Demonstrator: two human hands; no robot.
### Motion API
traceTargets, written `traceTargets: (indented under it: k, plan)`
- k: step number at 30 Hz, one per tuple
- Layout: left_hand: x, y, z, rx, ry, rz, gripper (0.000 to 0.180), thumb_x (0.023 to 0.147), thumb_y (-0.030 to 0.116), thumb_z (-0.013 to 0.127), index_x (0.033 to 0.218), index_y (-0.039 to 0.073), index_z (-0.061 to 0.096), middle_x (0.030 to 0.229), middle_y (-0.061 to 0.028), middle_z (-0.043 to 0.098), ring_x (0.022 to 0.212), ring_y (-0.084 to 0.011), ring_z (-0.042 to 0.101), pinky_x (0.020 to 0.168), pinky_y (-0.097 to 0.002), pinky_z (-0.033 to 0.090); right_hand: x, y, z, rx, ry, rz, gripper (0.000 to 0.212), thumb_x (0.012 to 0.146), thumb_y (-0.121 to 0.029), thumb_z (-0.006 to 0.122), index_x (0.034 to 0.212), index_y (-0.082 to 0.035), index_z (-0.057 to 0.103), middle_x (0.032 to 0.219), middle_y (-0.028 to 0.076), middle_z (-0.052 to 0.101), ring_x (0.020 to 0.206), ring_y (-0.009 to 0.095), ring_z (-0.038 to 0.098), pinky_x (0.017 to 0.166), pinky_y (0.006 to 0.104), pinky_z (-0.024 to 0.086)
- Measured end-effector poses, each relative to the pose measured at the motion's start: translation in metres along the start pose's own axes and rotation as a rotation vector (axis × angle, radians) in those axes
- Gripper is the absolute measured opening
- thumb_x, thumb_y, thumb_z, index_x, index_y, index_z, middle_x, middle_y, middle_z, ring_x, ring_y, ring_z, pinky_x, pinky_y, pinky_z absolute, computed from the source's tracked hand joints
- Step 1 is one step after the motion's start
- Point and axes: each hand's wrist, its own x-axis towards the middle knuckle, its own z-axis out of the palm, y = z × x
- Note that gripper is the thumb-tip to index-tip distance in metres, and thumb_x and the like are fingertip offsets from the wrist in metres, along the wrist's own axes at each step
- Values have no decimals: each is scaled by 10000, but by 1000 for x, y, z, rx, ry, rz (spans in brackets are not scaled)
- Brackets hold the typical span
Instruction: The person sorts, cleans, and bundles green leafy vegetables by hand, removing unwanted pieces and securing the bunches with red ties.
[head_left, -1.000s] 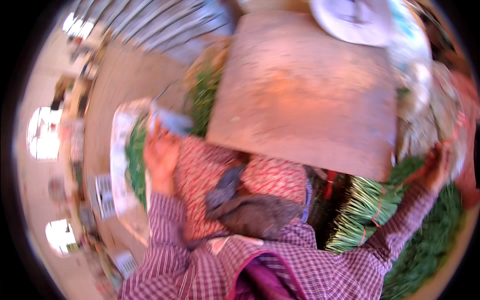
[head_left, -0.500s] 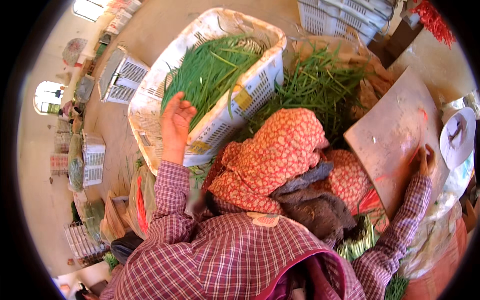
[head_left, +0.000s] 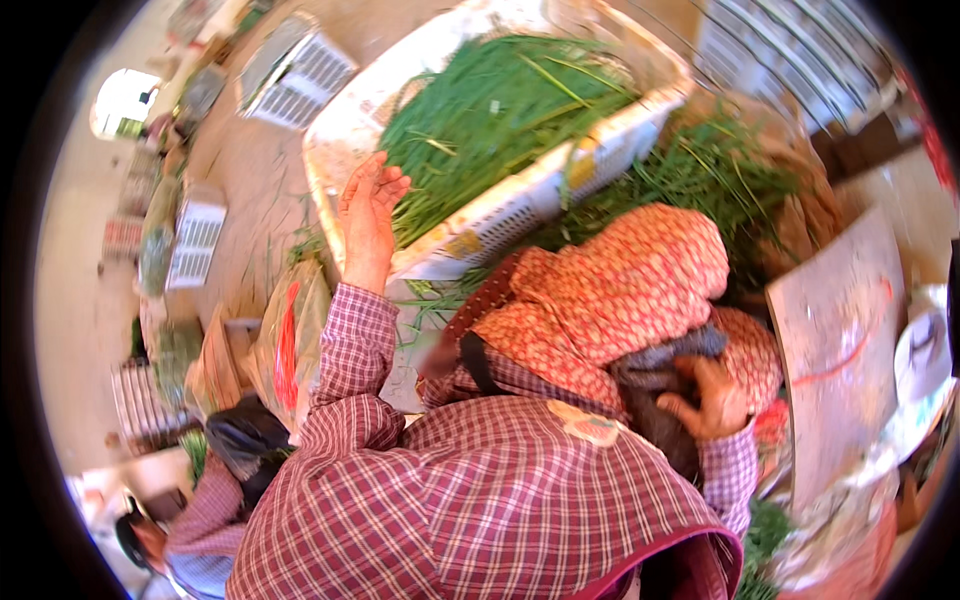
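My left hand [head_left: 370,215] is raised at the near left rim of a white plastic crate [head_left: 330,150]. Its fingers are loosely curled and apart, with nothing seen in them. Long thin green stalks, like garlic chives [head_left: 500,110], fill much of the crate just beyond the fingertips. Over my lap, my right hand [head_left: 710,398] hangs by a dark, dirty cloth [head_left: 655,375], thumb and fingers apart and a little blurred. Whether it touches the cloth I cannot tell. Red patterned fabric [head_left: 610,280] covers my knees. On my right stands a flat board [head_left: 840,340] with red strands on it.
A heap of loose green stalks [head_left: 710,170] lies beyond my knees on brown sacking. More white crates [head_left: 790,60] stand at the far right. Red strands [head_left: 288,350] hang over a sack on the left. Another person [head_left: 190,530] is at the lower left.
My right hand has left the board and come in over my lap beside the dark cloth. The left hand stays at the crate. The whole view has shifted, showing another person at lower left.
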Motion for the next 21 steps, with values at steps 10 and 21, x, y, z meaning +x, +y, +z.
traceTargets:
  k: [10, 21]
  plan:
    - [85, 10, -97, 377, 52, -101, 306, 930, 189, 617, 1170, 1, 631, 1060, -136, 683, 970, -216, 669, 876, -295, 494, -8, 10, 19, 70, -473, 136, 316, 732, -261, 783, 926, -40, 669, 794, 163, 655, 673, 323, 643, 589, 409, 489]
    - [228, -77, -161, 891, 110, -388, 359, 816, 132, 660, 1158, 24, 664, 1072, -128, 691, 1014, -190, 641, 810, -315, 491, 88, -6, -75, -69, -96, 219, 275, 850, -133, 670, 1062, 36, 630, 933, 153, 626, 707, 246, 619, 603, 326, 499]
